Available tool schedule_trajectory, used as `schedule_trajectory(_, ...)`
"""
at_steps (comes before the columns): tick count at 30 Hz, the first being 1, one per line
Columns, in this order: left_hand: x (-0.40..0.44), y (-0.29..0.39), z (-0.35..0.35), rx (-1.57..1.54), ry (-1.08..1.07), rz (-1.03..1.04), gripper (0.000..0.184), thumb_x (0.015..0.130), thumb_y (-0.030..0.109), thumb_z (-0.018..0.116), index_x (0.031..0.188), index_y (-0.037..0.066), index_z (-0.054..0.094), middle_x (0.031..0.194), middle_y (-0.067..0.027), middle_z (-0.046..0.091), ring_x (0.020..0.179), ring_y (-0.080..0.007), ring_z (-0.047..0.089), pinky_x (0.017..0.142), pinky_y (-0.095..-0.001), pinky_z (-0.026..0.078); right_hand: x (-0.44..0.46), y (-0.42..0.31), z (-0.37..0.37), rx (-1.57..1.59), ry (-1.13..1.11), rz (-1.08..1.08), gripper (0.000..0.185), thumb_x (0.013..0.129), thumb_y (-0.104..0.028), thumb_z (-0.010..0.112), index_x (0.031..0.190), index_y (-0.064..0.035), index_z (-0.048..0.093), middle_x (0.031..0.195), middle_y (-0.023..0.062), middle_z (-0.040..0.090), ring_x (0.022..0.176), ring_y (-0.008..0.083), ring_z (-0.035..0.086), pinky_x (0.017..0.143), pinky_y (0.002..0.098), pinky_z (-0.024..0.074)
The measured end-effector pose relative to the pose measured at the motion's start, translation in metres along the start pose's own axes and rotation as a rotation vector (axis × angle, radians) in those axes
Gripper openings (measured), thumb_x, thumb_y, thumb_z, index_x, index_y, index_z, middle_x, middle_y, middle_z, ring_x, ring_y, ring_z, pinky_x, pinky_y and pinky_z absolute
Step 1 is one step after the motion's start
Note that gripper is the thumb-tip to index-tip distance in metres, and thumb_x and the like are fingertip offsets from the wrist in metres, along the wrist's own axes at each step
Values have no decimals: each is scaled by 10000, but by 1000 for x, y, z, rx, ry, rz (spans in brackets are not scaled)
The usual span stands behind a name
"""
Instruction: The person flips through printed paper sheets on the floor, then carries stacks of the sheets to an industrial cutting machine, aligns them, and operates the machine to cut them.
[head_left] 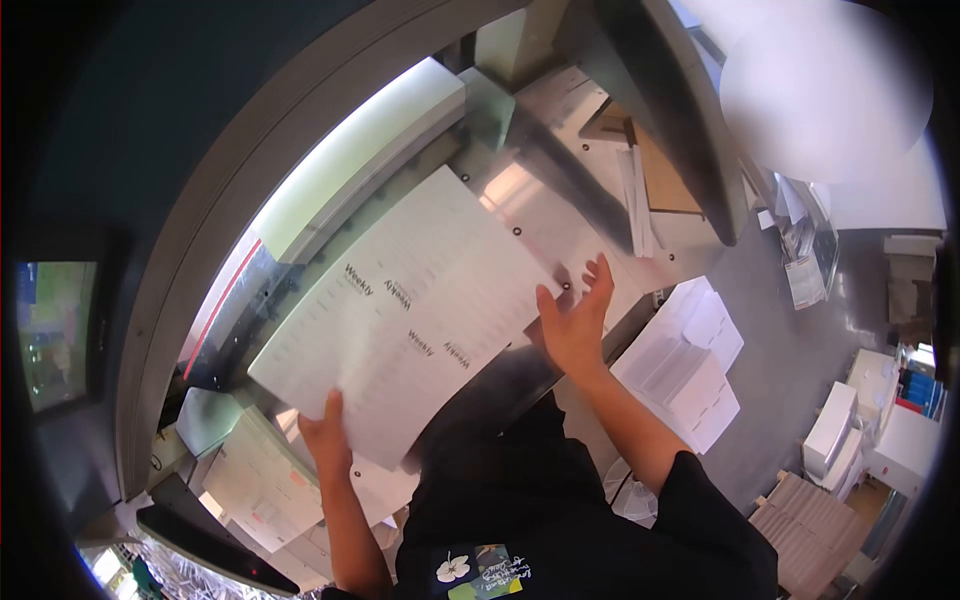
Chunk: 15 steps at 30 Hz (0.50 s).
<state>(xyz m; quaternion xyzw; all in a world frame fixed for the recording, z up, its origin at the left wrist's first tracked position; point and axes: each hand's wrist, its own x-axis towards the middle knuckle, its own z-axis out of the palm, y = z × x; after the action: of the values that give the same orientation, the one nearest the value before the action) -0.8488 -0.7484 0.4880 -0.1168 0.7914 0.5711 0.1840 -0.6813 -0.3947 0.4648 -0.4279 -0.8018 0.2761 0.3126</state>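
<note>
A large stack of white printed sheets (400, 310) lies tilted on the metal machine table (540, 190), the word "Weekly" printed on it several times. At the stack's lower left edge is my left hand (328, 440), thumb raised over the paper and its other fingers hidden below. My right hand (577, 325) is near the right edge, fingers spread apart, with nothing held between them. Behind the stack runs the machine's pale, lit housing (370, 160).
More printed paper (265, 480) lies at the lower left. White stacks (685, 360) stand right of the table. A dark machine arm (650, 110) is at upper right, a screen (58, 330) at far left. Brown stacked boards (810, 530) are at lower right.
</note>
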Motion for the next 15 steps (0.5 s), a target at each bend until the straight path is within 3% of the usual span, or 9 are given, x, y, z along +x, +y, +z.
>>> schedule_trajectory(3,-14,28,-17,105,-37,163,402,956,105,758,1294,-78,641,1251,-145,709,1129,-216,657,1005,-350,503,58,23,16,503,-373,321,979,836,-257,896,1584,-13,313,1397,202,574,1277,302,577,1083,419,473)
schedule_trajectory(5,-17,39,-32,174,-129,203,585,957,119,748,1432,-111,495,1375,-198,631,1214,-280,618,1075,-385,470,88,38,38,601,-570,236,981,835,-262,904,1588,-17,325,1418,193,568,1295,286,574,1095,397,468)
schedule_trajectory(7,-21,46,-35,145,-141,270,547,957,100,738,1413,-110,521,1337,-187,653,1187,-262,627,1066,-377,471,105,35,51,687,-668,208,949,862,-232,882,1599,-23,322,1479,180,540,1318,264,562,1109,402,460)
schedule_trajectory(9,-26,48,-40,130,-179,287,353,956,68,747,1270,-69,658,1223,-121,713,1084,-192,666,995,-332,499,111,21,59,1199,-909,347,797,919,-186,827,1565,-12,395,1476,154,559,1331,230,553,1128,404,447)
schedule_trajectory(10,-28,46,-43,129,-160,285,353,956,68,747,1270,-69,658,1223,-121,713,1084,-192,666,995,-332,499,109,24,63,1158,-992,481,552,965,-132,765,1454,7,548,1344,120,659,1231,200,622,1072,381,495)
schedule_trajectory(11,-27,44,-46,130,-167,287,349,956,62,746,1267,-70,659,1212,-120,715,1083,-189,664,988,-329,502,104,24,63,1168,-1014,479,552,965,-132,765,1454,7,548,1344,120,659,1231,200,622,1072,381,495)
schedule_trajectory(13,-28,47,-47,121,-147,264,347,952,47,750,1264,-73,658,1191,-123,717,1085,-185,660,974,-320,510,98,24,61,1154,-979,539,351,987,-127,734,1299,21,669,1164,87,732,1084,183,686,970,344,548)
schedule_trajectory(14,-27,46,-48,114,-116,274,351,947,47,756,1262,-73,658,1186,-121,718,1083,-186,661,975,-320,510,96,9,47,1114,-894,427,257,991,-127,726,1205,14,708,1074,55,749,968,143,701,873,313,571)
schedule_trajectory(15,-26,43,-50,107,-80,281,354,943,46,761,1260,-74,659,1182,-120,719,1082,-187,661,976,-321,511,99,-4,29,1047,-864,359,229,989,-121,727,1178,7,715,1055,45,747,954,127,691,858,307,565)
